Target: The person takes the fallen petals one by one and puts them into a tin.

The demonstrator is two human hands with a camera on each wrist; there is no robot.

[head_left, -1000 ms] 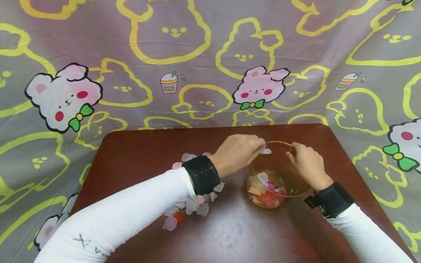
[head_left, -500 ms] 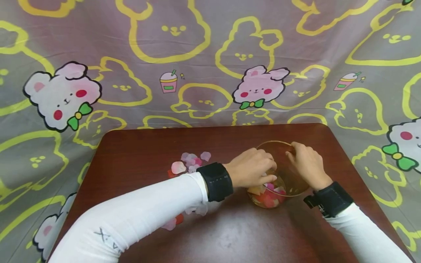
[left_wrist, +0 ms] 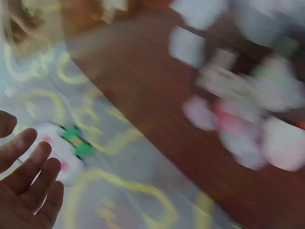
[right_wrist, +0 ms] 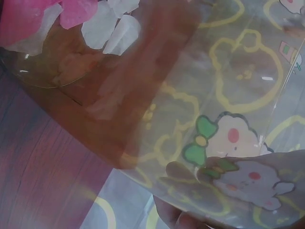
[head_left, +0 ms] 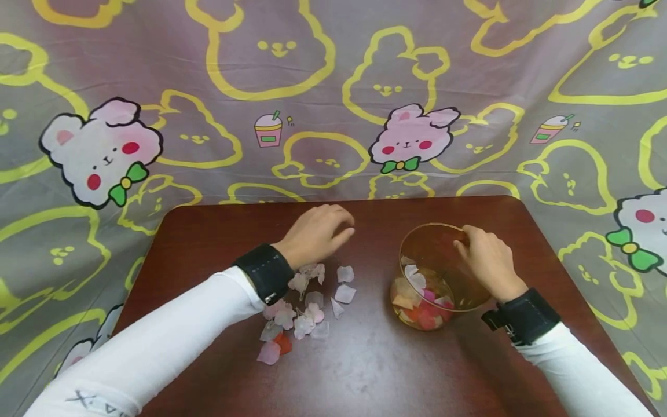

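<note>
Right hand: fingers curled over the far rim of the clear, amber-tinted round glass cup, thumb inside and fingers outside, gripping it. The cup stands on the dark reddish-brown wooden table, right of centre and tilted toward the camera.

Cup contents: a shallow layer of loose paper-thin petals in white, pink, orange and red, settled at the bottom. In the right wrist view the same petals show through the glass wall.

Left hand: left of the cup and well apart from it, fingers loosely bent and apart, holding nothing as far as the head view shows; the left wrist view is blurred, showing spread fingers.

Scattered pile of pale pink, white and red petals: on the table left of the cup, just below the left hand.
</note>
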